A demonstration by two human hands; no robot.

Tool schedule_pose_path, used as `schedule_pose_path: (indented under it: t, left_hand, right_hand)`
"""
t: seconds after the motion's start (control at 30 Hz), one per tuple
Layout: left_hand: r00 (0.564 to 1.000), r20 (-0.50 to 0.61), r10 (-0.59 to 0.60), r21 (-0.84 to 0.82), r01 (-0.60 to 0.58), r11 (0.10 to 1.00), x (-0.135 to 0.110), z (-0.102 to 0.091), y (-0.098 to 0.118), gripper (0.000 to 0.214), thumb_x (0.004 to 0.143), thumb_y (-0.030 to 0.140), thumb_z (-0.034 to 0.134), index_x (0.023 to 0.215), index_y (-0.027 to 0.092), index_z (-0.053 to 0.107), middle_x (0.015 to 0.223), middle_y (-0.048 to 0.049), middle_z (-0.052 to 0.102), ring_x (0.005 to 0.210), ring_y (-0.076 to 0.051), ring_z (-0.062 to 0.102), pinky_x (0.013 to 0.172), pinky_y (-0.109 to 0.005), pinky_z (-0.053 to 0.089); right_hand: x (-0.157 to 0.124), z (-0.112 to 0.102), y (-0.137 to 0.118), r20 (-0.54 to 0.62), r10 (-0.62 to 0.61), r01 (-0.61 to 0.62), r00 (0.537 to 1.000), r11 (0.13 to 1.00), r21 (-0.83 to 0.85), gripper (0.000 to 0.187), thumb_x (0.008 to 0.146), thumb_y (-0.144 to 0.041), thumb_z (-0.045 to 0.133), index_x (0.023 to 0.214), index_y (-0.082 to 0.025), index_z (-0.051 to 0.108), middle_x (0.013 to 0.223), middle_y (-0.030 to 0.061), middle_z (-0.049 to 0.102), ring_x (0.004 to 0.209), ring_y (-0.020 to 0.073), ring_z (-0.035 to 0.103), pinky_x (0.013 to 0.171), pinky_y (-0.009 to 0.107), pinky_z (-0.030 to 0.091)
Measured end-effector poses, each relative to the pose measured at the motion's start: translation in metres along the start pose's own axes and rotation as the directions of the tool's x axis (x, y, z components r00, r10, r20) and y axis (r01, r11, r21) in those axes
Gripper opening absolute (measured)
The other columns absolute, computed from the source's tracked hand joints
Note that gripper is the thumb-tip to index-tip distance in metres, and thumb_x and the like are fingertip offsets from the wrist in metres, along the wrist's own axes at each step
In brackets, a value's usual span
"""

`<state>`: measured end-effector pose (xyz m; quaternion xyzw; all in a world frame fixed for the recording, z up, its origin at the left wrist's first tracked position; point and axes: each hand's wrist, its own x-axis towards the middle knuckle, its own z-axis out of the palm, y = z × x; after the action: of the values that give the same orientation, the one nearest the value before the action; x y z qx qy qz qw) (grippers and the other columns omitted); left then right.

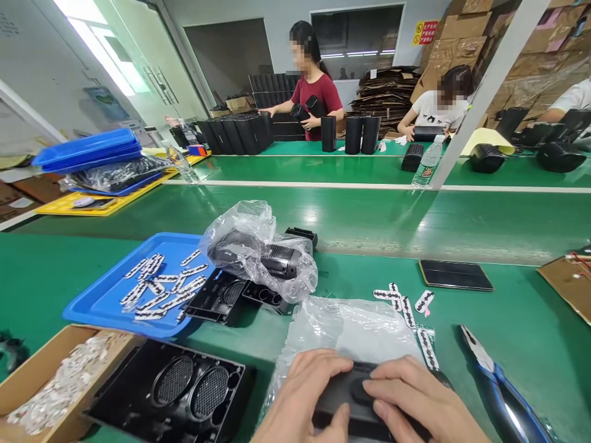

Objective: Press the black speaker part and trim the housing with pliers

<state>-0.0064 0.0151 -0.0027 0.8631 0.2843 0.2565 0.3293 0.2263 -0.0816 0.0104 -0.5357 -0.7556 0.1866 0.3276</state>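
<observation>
Pliers with blue-and-black handles [487, 363] lie right of the hands in the head view; we see a clear crinkled plastic bag [355, 323] just beyond, white-and-black strips [407, 312] beside it, and a black plastic housing with two round mesh grilles [173, 397] to the left. Black rectangular plastic piece [339, 394] sits flat under both hands, long axis seemingly left to right, ends covered. Left hand [302, 394] pinches it, thumb on the near side; right hand [415, 394] grips it, fingers bunched over its top. We note a green tabletop [341, 280], a person in red [318, 95] and stacked flattened cardboard [385, 92] behind.
</observation>
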Motion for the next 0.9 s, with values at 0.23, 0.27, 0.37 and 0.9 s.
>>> schedule_pose_path:
  t: [0.23,0.27,0.37,0.9]
  left_hand:
    - [0.991,0.099,0.094,-0.041,-0.090,0.995,-0.0001,-0.0049,-0.0057,0.073,0.070,0.004,0.073,0.133,0.034,0.051,0.128,0.0034,0.070,0.124,-0.018,0.062,0.110,-0.028,0.049]
    - [0.991,0.100,0.092,-0.043,-0.088,0.995,-0.0002,-0.0053,-0.0060,0.071,0.070,0.004,0.073,0.132,0.033,0.052,0.128,0.0032,0.070,0.124,-0.019,0.062,0.110,-0.028,0.049]
    - [0.992,0.086,0.089,-0.046,-0.085,0.995,0.0000,-0.0051,-0.0057,0.068,0.070,0.003,0.072,0.128,0.032,0.053,0.127,0.0019,0.070,0.122,-0.019,0.063,0.108,-0.029,0.050]
    - [0.951,0.091,0.295,0.085,-0.303,0.949,0.0000,-0.0091,-0.0097,0.037,0.095,0.013,0.063,0.129,0.025,0.062,0.129,-0.0095,0.068,0.121,-0.025,0.065,0.105,-0.038,0.054]
  right_hand:
    - [-0.0006,0.0053,0.0006,-0.022,0.012,-0.011,1.000,1.000,0.027,0.031,0.100,-0.005,0.060,0.123,-0.025,0.069,0.112,0.0052,0.071,0.102,0.0158,0.071,0.089,0.023,0.062]
    - [-0.0009,0.0053,0.0011,-0.021,0.011,-0.010,1.000,1.000,0.023,0.031,0.100,-0.005,0.060,0.123,-0.025,0.069,0.112,0.0053,0.071,0.102,0.0158,0.072,0.089,0.023,0.062]
    - [-0.0013,0.0054,0.0025,-0.029,0.005,-0.004,1.000,1.000,0.011,0.031,0.099,-0.005,0.061,0.122,-0.025,0.070,0.112,0.0050,0.071,0.101,0.0158,0.072,0.088,0.022,0.062]
    - [-0.0003,0.0058,0.0010,0.011,-0.008,0.008,1.000,1.000,0.014,0.033,0.100,-0.004,0.061,0.124,-0.024,0.070,0.112,0.0067,0.070,0.099,0.0188,0.069,0.085,0.027,0.063]
